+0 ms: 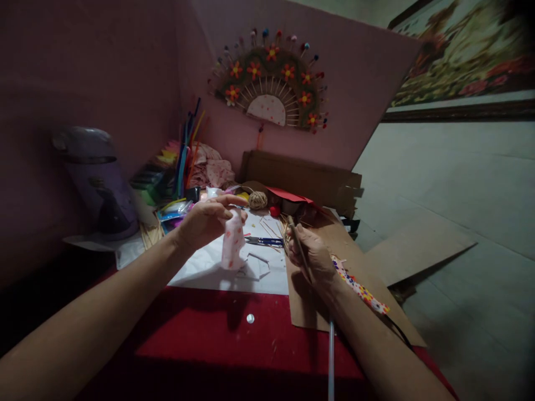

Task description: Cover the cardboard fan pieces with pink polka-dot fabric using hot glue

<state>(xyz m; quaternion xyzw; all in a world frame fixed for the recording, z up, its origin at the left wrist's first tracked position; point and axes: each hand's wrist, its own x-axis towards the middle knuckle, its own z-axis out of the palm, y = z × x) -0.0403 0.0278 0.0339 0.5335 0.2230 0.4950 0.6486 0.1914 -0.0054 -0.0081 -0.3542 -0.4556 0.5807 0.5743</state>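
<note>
Left hand (214, 216): I pinch limp orange-dotted white cloth (232, 245)
Right hand (316, 253): gripping flat brown cardboard-like piece (300, 250)
Likely step: pairing; next needs alignment

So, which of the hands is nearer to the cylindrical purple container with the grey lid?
Left: the left hand is right of the container; the right hand is farther right.

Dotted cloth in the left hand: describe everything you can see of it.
The dotted cloth is a small, pale pinkish-white piece with orange-pink spots; it looks like thin, soft fabric. The left hand holds it by its upper end, and it hangs down roughly upright, narrower at the top, over the white sheet. Whether its lower edge touches the sheet cannot be told.
</note>
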